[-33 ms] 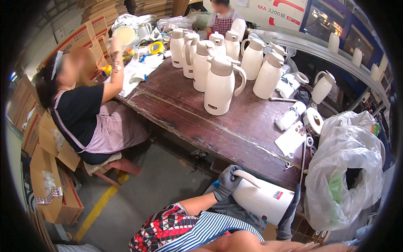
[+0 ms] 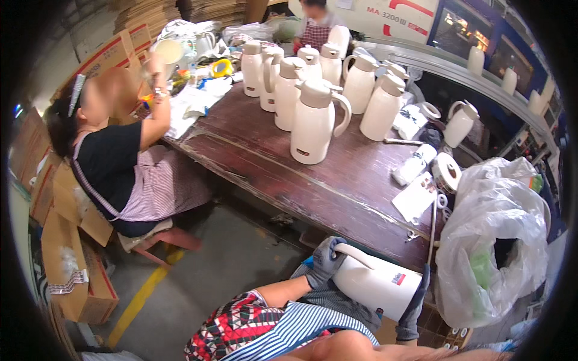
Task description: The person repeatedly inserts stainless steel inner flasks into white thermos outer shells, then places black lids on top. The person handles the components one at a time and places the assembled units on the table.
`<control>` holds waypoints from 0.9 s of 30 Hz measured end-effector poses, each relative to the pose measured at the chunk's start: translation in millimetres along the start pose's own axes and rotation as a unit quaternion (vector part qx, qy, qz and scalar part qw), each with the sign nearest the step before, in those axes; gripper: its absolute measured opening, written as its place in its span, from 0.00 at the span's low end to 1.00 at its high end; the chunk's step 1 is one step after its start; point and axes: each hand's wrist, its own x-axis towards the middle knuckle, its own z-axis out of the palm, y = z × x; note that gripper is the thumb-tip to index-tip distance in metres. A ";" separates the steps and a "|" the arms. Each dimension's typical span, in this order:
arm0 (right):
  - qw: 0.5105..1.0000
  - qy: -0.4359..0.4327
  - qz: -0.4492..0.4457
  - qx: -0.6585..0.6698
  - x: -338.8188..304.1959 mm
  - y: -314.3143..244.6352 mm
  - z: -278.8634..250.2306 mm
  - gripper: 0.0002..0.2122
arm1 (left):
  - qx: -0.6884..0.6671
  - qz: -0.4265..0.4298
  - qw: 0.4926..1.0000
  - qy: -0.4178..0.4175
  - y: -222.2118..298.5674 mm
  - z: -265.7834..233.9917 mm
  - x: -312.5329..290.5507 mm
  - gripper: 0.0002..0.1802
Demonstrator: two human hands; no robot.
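A white thermos jug (image 2: 368, 287) lies on its side across my lap, by the near table edge. Its handle faces up and a small red and dark label (image 2: 398, 278) shows on its body. My left hand (image 2: 327, 262), in a grey glove, is closed round the lid end beside the handle's top; the lid is mostly hidden under it. At the other end, my gloved right hand (image 2: 413, 302) holds the base, its fingers lying along the bottom face. Beyond it, the nearest upright jug (image 2: 312, 129) stands among several similar white jugs with beige lids on the table.
The dark red table (image 2: 265, 162) bears a sticker roll (image 2: 447, 172), a white sheet (image 2: 415, 200) and a thin rod (image 2: 433, 231) on its right. A clear plastic bag (image 2: 497, 240) bulges beside it. One co-worker (image 2: 108, 162) sits at left near cartons (image 2: 90, 283); another (image 2: 315, 30) is behind.
The view has shifted very slightly. The seated co-worker's raised hand and the pale round thing in it have moved a little to the left. My hands keep their hold on the jug.
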 end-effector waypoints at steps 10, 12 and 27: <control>0.777 -0.199 -0.400 -0.444 48.5 -91.9 23.9 0.39 | -0.201 -0.212 0.929 -0.225 -80.5 -15.9 65.3 0.09; 0.791 -0.191 -0.409 -0.414 41.0 -85.8 29.2 0.38 | -0.119 -0.186 0.945 -0.242 -88.6 -7.0 61.4 0.07; 0.772 -0.241 -0.372 -0.455 -3.7 -80.6 61.4 0.33 | -0.173 -0.176 0.963 -0.111 -30.2 -25.7 29.6 0.03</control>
